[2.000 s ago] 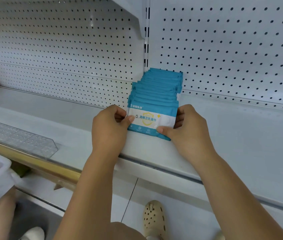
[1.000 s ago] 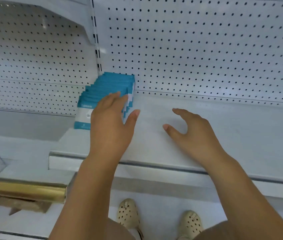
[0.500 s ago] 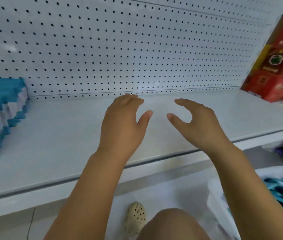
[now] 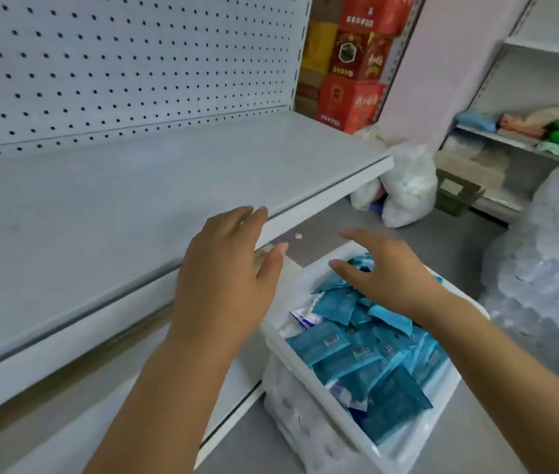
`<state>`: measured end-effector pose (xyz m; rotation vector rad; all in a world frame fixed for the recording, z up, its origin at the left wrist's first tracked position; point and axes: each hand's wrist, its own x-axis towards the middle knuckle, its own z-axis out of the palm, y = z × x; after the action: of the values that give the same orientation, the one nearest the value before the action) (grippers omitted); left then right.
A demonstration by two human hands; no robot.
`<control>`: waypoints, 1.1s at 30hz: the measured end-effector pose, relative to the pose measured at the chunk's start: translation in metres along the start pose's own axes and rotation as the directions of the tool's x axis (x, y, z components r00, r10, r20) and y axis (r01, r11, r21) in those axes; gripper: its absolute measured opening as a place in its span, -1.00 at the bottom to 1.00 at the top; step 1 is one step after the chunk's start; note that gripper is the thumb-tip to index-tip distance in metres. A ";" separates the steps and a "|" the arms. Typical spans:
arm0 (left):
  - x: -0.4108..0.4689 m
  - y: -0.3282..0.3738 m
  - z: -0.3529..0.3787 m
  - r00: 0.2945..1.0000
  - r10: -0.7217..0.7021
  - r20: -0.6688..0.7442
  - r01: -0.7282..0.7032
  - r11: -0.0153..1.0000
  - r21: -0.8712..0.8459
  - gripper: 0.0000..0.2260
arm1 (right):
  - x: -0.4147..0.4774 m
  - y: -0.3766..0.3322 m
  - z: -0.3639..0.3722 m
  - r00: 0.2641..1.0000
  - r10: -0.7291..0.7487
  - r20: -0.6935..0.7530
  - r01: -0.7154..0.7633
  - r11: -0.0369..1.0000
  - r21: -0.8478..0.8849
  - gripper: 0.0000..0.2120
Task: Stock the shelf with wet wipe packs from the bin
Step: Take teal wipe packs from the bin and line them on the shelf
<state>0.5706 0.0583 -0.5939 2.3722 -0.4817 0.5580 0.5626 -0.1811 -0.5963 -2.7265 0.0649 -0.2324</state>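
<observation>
Left hand is over the front edge of the grey shelf, grip spread, fingers relaxed, holding nothing. Right hand hovers over the teal wet wipe packs heaped in the white bin down beside the shelf. Its grip is spread too, and I can't tell if it's touching any.

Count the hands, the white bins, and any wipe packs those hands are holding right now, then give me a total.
Hands: 2, the left hand and the right hand, both open
White bin: 1
Wet wipe packs held: 0, those in view all lie in the bin
Total: 3
</observation>
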 end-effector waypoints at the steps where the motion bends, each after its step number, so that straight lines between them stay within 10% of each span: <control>1: -0.008 -0.001 0.011 0.999 0.037 0.035 -0.037 0.999 -0.007 -0.62 | -0.005 0.015 0.005 0.999 0.037 0.029 -0.037 0.999 -0.013 -0.45; 18: -0.029 -0.013 0.100 0.833 -0.109 0.542 0.001 0.981 0.195 -0.43 | -0.077 0.111 0.070 0.832 0.552 0.048 -0.550 0.833 -0.049 -0.49; 25: -0.038 -0.037 0.124 0.765 -0.230 0.602 0.035 0.948 0.318 -0.26 | -0.086 0.100 0.092 0.686 0.725 -0.051 -0.663 0.653 0.366 -0.26; 33: -0.048 -0.046 0.127 0.733 -0.240 0.636 0.017 0.942 0.336 -0.30 | -0.088 0.102 0.105 0.587 0.809 0.035 -0.728 0.509 0.460 -0.56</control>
<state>0.5852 0.0166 -0.7307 2.8563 -0.5531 -0.3620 0.4926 -0.2266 -0.7453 -1.9555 1.1382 -0.1949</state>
